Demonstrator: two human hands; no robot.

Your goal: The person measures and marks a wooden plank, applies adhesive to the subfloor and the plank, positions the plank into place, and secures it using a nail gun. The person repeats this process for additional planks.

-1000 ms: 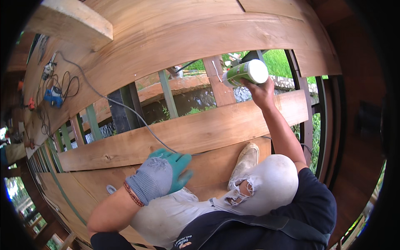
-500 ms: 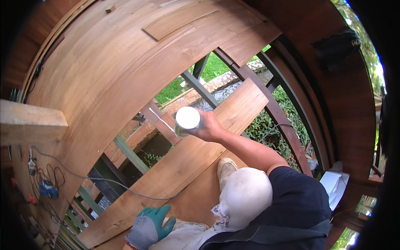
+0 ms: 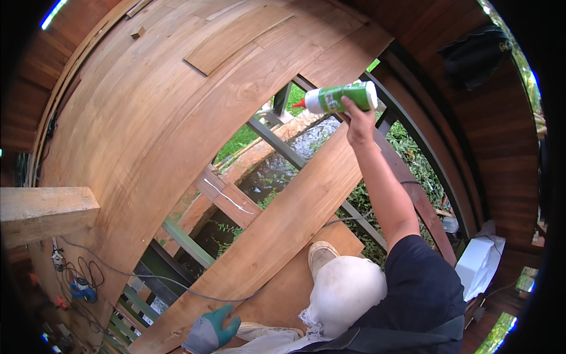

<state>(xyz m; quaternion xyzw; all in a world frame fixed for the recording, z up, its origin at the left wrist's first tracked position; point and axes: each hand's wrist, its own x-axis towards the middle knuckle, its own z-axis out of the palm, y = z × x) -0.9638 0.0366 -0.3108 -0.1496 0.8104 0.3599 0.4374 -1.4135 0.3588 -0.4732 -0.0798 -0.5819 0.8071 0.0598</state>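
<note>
Clamped on the bottle (image 3: 341,98), your right hand (image 3: 361,123) holds it near-level, near the far end of the plank (image 3: 289,209); your gloved left hand (image 3: 211,330) has fingers apart. 1 white streak (image 3: 229,199) marks a beam (image 3: 227,209).

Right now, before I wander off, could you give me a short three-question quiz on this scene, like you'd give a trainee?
1. Which hand holds the glue bottle?
2. True or false: the left hand wears a grey-and-teal glove.
3. What colour is the bottle's nozzle: (a) blue, (b) red, (c) yellow?

Key: 1. The right hand. 2. True. 3. b.
</note>
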